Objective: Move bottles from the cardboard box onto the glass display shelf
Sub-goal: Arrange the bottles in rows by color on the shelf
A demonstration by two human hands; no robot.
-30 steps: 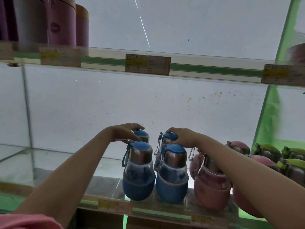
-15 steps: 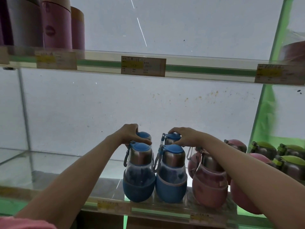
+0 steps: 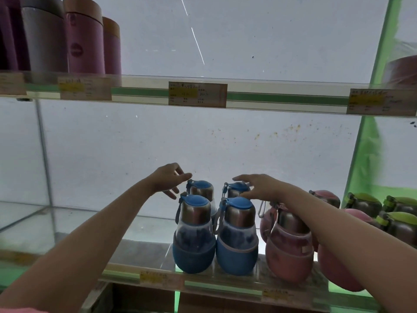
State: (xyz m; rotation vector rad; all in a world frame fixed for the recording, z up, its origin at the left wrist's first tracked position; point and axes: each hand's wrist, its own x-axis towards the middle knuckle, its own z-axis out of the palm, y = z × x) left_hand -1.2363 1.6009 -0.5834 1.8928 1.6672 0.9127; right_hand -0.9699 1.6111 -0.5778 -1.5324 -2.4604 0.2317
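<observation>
Several blue bottles with steel necks stand in two rows on the glass display shelf (image 3: pixel 140 251). The front pair are the front left bottle (image 3: pixel 194 236) and the front right bottle (image 3: pixel 237 236); behind them stand the rear left bottle (image 3: pixel 202 188) and the rear right bottle (image 3: pixel 235 189). My left hand (image 3: pixel 169 180) hovers just left of the rear left bottle's cap, fingers spread, holding nothing. My right hand (image 3: pixel 259 185) is open over the rear right bottle's cap, fingers straight and close to it. The cardboard box is out of view.
Pink bottles (image 3: pixel 288 247) stand right of the blue ones under my right forearm, green-capped bottles (image 3: pixel 365 203) farther right. An upper glass shelf (image 3: pixel 282 96) with price labels carries tall pink and grey flasks (image 3: pixel 85 41) at the left. The lower shelf's left half is bare glass.
Both hands have let go of the rear blue bottles' caps and opened. The left hand has drawn back to the left, and the right hand has lifted slightly.
</observation>
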